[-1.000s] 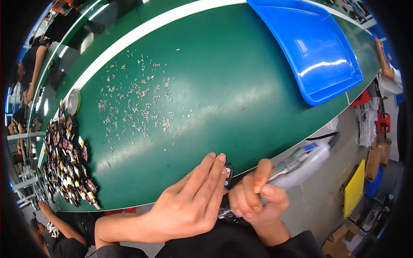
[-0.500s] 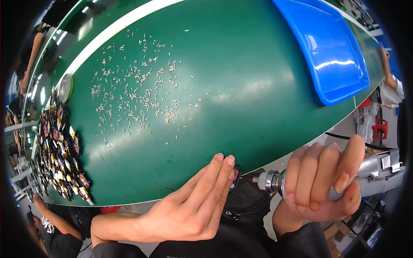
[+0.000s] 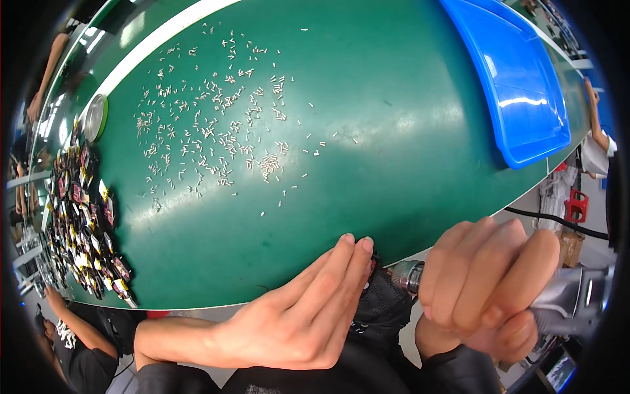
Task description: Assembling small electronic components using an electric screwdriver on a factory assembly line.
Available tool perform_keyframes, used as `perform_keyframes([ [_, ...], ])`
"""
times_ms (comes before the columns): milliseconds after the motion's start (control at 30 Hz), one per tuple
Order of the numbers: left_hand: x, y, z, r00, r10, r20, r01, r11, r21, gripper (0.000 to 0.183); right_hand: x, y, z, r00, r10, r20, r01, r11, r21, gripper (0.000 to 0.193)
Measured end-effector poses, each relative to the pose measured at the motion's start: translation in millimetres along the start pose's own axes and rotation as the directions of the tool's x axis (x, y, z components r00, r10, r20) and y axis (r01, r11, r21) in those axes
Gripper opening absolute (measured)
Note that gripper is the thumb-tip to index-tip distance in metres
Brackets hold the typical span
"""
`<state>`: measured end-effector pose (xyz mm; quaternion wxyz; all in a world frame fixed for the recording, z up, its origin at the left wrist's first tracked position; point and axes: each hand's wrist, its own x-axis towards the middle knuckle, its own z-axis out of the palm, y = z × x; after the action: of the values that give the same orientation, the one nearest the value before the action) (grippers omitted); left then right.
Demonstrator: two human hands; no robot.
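Note:
My left hand (image 3: 302, 312) lies at the near edge of the green table (image 3: 387, 190), its fingers straight and pressed together. A small black part with some red on it (image 3: 374, 264) shows just past the fingertips, mostly covered by them. My right hand (image 3: 489, 279) is wrapped round a silver power screwdriver (image 3: 408, 274) with a knurled collar. The tool lies nearly level, its front end pointing left toward the part. Its tip is too small and blurred to tell whether it touches. Many tiny metal screws or pins (image 3: 226, 125) are scattered over the table.
A heap of small black parts with yellow and red bits (image 3: 82, 223) lies at the left edge. Behind it stands a shallow round tin (image 3: 96, 118). A blue tray (image 3: 518, 79) sits at the far right. Other people's arms (image 3: 82, 328) appear at the left and right rims.
The right hand and screwdriver have come slightly lower and toward the left hand. The part is now more hidden behind my left fingers. The whole view has shifted a little.

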<state>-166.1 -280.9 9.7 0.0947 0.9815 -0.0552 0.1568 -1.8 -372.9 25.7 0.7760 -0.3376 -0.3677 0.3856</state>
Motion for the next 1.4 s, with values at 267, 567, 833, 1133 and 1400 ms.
perform_keyframes([
  [267, 0.7, -5.4, -3.7, 0.999, 0.037, -0.012, -0.037, 0.999, -0.008, 0.03, 7.7, -6.7, 10.0, 0.997, 0.044, 0.06, -0.036, 0.991, -0.13, 0.026],
  [567, -19.7, 7.6, -8.4, 0.997, -0.065, -0.05, 0.058, 0.99, -0.128, 0.044, 12.1, 4.5, 8.2, 0.964, -0.044, 0.26, 0.014, 0.993, 0.114, 0.018],
  [833, -129.8, -33.5, -94.3, 0.707, -0.499, -0.501, 0.645, 0.745, 0.168, 0.03, -3.6, 13.8, -5.6, 0.998, -0.002, -0.06, 0.023, 0.932, 0.362, 0.019],
  [1133, -199.8, -77.4, -142.8, 0.451, -0.732, -0.511, 0.886, 0.3, 0.354, 0.042, -6.7, 40.3, 6.8, 0.948, 0.163, -0.272, -0.004, 0.864, 0.503, 0.015],
  [1400, -90.3, -124.0, -81.2, 0.706, -0.598, -0.38, 0.678, 0.726, 0.116, 0.023, -14.3, 34.1, -1.7, 0.95, 0.192, -0.245, -0.016, 0.816, 0.578, 0.01],
])
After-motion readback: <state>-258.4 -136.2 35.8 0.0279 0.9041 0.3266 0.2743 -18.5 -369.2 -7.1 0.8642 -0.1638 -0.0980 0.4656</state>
